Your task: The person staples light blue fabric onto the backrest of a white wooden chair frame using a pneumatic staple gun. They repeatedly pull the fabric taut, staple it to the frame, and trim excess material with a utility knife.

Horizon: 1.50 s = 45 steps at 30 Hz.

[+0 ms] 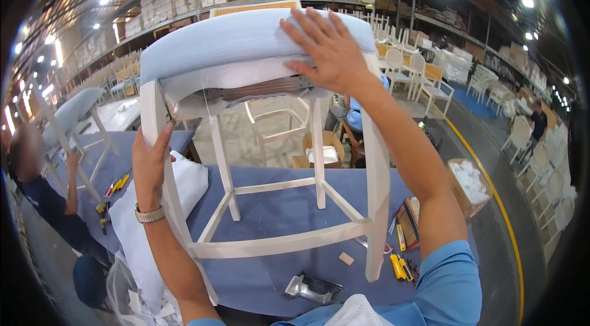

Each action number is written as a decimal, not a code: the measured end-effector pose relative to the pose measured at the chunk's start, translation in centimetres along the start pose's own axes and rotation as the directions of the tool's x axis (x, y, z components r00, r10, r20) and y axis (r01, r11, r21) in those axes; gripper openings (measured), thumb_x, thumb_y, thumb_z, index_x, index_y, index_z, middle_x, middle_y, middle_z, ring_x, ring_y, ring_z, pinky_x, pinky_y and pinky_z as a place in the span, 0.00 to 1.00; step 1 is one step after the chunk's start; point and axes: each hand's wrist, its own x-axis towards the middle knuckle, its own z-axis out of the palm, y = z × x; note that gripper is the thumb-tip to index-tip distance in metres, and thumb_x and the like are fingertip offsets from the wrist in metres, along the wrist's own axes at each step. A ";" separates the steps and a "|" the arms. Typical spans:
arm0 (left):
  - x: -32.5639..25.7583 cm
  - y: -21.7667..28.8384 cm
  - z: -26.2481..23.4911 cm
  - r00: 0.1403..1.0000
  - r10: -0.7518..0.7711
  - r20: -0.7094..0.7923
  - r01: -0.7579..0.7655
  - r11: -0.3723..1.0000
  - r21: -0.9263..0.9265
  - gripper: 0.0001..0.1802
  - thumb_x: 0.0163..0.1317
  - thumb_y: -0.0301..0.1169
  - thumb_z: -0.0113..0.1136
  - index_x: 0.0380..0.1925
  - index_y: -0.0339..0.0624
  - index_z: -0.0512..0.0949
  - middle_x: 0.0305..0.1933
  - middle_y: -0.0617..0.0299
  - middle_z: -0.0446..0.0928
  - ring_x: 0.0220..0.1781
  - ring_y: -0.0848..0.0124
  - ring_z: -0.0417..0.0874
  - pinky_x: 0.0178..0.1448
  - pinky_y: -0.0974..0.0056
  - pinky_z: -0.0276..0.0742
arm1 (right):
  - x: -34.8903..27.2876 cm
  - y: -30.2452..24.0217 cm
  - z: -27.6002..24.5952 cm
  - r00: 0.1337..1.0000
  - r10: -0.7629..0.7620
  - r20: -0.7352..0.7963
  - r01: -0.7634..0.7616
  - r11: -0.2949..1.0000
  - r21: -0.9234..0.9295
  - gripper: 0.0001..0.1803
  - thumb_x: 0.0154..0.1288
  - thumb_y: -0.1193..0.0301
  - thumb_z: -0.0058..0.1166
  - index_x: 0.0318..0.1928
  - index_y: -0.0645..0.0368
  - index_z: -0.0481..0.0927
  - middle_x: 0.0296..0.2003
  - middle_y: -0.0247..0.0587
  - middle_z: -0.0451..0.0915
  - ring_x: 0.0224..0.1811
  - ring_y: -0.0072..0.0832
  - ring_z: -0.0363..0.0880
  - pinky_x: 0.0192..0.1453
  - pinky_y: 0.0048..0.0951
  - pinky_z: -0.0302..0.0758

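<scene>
A pale wooden stool (283,241) stands upright on the blue-covered table in front of me, its seat padded in light blue fabric (215,37). My right hand (326,49) lies flat on the right part of that fabric, fingers spread. Around the left leg (153,108) my left hand (152,163) is closed, thumb along its front. A small dark thing shows just above the thumb; I cannot make out what it is. Below the seat edge, white lining (246,77) hangs loose with a thread, and brown strips (258,89) show under it.
On the table (258,283) lie a staple gun (312,289), yellow-handled tools (401,266), a small wood piece (346,258) and white padding (184,188). A co-worker (43,197) stands at left beside another stool. A carton of white stuffing (470,188) sits at right.
</scene>
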 end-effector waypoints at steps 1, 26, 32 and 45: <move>0.5 0.0 0.2 1.000 0.000 -0.011 0.000 1.000 0.004 0.30 0.65 0.50 0.68 0.51 0.32 0.76 0.30 0.61 0.76 0.26 0.76 0.77 0.27 0.68 0.77 | -0.8 -0.4 -0.3 0.998 -0.043 -0.038 0.042 0.998 -0.045 0.38 0.76 0.38 0.42 0.76 0.45 0.65 0.77 0.45 0.61 0.78 0.42 0.61 0.81 0.50 0.54; -0.3 -0.3 0.5 0.999 0.031 -0.022 -0.030 0.999 0.043 0.27 0.71 0.50 0.63 0.53 0.36 0.75 0.30 0.64 0.73 0.26 0.76 0.78 0.27 0.70 0.76 | 0.7 3.5 -1.1 0.998 -0.031 0.047 0.007 0.895 0.446 0.40 0.78 0.36 0.30 0.76 0.48 0.65 0.76 0.44 0.65 0.80 0.42 0.59 0.84 0.44 0.51; -0.4 0.3 -0.2 1.000 -0.008 -0.030 0.010 0.998 0.066 0.26 0.70 0.48 0.64 0.51 0.35 0.76 0.30 0.63 0.75 0.26 0.76 0.77 0.28 0.69 0.76 | -0.8 6.8 -5.1 0.985 0.172 0.010 -0.111 0.589 0.800 0.39 0.79 0.38 0.32 0.72 0.54 0.73 0.74 0.49 0.68 0.78 0.46 0.62 0.83 0.41 0.55; -1.1 0.0 0.0 0.997 0.054 -0.047 -0.051 0.997 0.057 0.28 0.68 0.49 0.65 0.51 0.32 0.75 0.29 0.62 0.75 0.26 0.75 0.79 0.27 0.68 0.78 | -3.5 6.7 -2.9 0.981 0.159 0.110 -0.150 0.985 -0.086 0.48 0.75 0.31 0.28 0.80 0.54 0.56 0.79 0.41 0.59 0.83 0.37 0.50 0.86 0.49 0.36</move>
